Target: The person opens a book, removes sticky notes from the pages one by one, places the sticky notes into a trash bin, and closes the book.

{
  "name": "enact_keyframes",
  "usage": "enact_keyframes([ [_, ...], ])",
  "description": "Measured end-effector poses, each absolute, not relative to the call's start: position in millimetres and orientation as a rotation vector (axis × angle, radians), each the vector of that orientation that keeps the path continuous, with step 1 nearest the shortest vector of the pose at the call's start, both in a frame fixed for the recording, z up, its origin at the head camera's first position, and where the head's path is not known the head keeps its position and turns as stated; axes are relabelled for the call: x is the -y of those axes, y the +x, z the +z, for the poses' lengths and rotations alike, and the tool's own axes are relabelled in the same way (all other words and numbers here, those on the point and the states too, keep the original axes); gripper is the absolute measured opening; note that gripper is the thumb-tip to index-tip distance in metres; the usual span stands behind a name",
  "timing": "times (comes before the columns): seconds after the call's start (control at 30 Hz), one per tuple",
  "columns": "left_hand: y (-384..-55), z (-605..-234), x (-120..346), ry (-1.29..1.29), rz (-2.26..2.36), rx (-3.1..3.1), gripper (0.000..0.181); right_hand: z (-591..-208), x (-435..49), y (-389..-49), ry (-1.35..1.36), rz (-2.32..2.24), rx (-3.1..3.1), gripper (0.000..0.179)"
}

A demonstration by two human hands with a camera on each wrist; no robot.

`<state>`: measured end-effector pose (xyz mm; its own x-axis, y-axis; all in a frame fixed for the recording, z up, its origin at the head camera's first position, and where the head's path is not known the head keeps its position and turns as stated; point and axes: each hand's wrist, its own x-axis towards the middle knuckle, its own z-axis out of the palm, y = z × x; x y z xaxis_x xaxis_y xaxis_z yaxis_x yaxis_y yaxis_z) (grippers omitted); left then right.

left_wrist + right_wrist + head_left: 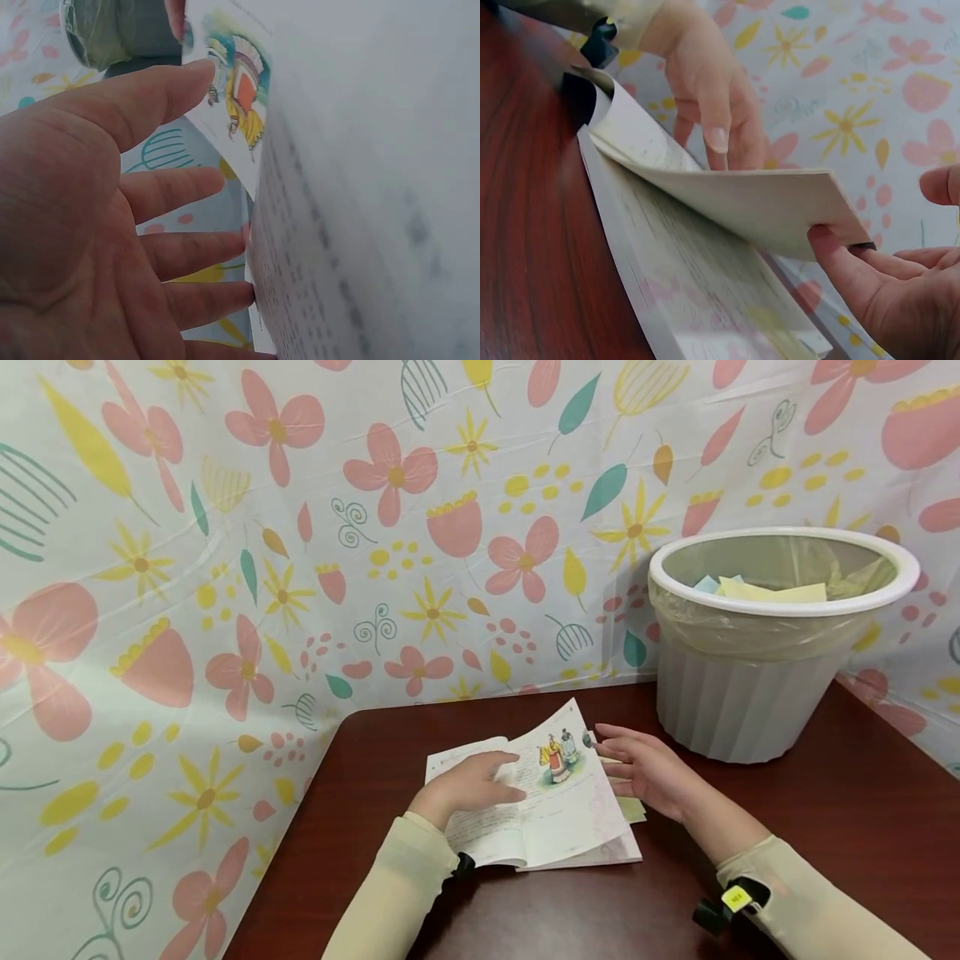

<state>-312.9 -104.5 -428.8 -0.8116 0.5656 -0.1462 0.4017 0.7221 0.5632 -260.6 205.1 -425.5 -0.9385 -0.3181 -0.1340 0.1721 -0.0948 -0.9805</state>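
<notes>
A book (573, 822) lies spread on the dark red table, with one right-hand leaf lifted; a colour picture of robed figures (558, 758) is printed on it. My left hand (472, 787) is over the left page, fingers extended; its fingertips reach the bent paper in the left wrist view. At the lifted leaf's right edge is my right hand (648, 772), its fingertips touching the leaf from below in the right wrist view (900, 292). A small dark piece (862, 246) sits by those fingertips at the leaf's edge. Yellow-green paper (633, 811) sticks out under the leaf.
A grey bin (738, 702) with a white rim and plastic liner stands on the table (375, 793) at the back right, yellow and blue papers (780, 592) inside. A flower-printed curtain (450, 610) hangs behind and to the left.
</notes>
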Motion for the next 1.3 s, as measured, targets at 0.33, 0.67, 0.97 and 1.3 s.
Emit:
enact_keyframes([
  [0.33, -308.5, -431.3, 118.6, 0.736, 0.686, -2.640, 0.078, -414.8, -169.3, -255.4, -0.190, -2.025, -1.847, 0.068],
  [0.67, -305.2, -441.7, 143.9, 0.718, 0.656, -2.638, 0.081, -414.6, -129.1, -250.4, -0.342, -1.993, -1.940, 0.066],
  [0.97, -306.1, -448.8, 170.2, 0.676, 0.648, -2.664, 0.082, -420.3, -99.5, -244.1, -0.449, -1.904, -2.100, 0.064],
  [1.3, -313.7, -454.4, 202.5, 0.515, 0.643, -2.708, 0.082, -429.3, -78.4, -231.4, -0.497, -1.708, -2.289, 0.062],
])
